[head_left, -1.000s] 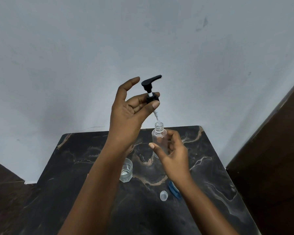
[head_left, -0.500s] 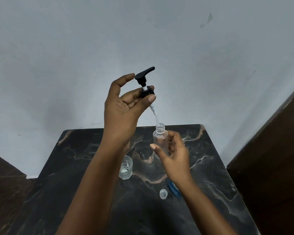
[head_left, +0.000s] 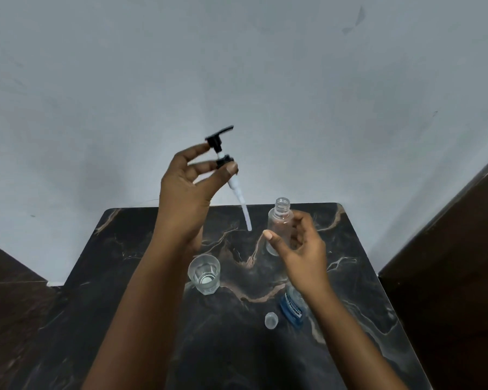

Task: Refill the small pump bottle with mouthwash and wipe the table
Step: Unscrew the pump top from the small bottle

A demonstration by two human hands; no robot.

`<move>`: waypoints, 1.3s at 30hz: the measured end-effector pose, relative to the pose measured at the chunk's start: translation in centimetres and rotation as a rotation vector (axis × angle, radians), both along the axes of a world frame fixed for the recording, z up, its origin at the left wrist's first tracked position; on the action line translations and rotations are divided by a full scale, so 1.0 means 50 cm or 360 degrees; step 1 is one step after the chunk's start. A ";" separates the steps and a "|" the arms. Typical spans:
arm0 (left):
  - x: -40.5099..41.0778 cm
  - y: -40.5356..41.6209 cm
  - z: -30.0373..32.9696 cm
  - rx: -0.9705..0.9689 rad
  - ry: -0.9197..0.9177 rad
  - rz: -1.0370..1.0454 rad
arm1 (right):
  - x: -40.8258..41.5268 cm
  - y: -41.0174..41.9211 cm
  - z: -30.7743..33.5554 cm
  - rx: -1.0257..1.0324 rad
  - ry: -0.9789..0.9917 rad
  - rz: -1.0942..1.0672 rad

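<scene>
Marble-patterned dark table fills the lower part of the head view, set against a pale grey wall, with dark brown panels at its right side. Above the table, the left hand is raised and pinches the black collar of the pump head between thumb and fingers; the pump's white dip tube hangs down and slants toward the right, its tip in the air, clear of the bottle and just left of it. The right hand curls round the small pump bottle, which stands upright near the far edge of the table with its threaded neck uncovered and looks clear inside. Partly hidden under the right wrist, a mouthwash bottle with a blue label lies near the table's middle right. A clear faceted glass stands upright below the left wrist, a little liquid at its bottom. Smallest, a translucent cap rests on the table just left of the mouthwash bottle.
</scene>
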State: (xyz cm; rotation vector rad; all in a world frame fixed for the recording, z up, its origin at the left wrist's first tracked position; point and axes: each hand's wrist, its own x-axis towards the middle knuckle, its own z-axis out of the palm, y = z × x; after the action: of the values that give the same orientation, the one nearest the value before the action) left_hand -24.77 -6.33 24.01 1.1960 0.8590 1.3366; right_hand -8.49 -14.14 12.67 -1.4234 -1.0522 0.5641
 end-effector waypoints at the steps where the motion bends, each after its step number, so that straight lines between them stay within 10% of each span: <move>1: -0.003 0.008 -0.023 -0.0111 0.0049 -0.0024 | 0.008 0.005 0.000 -0.0027 -0.0019 -0.0013; 20: 0.013 -0.052 -0.509 -0.0777 0.1607 -0.0155 | -0.029 0.073 -0.142 -0.0508 -0.0012 0.0196; 39: -0.023 -0.102 -0.614 -0.0910 0.1411 -0.0008 | -0.104 0.051 -0.352 -0.0833 -0.0035 0.0002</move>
State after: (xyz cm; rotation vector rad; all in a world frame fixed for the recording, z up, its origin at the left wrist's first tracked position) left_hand -25.94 -11.42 -6.68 1.2971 1.7159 0.4277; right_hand -13.68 -11.61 -4.93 -1.8847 -0.9601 0.8697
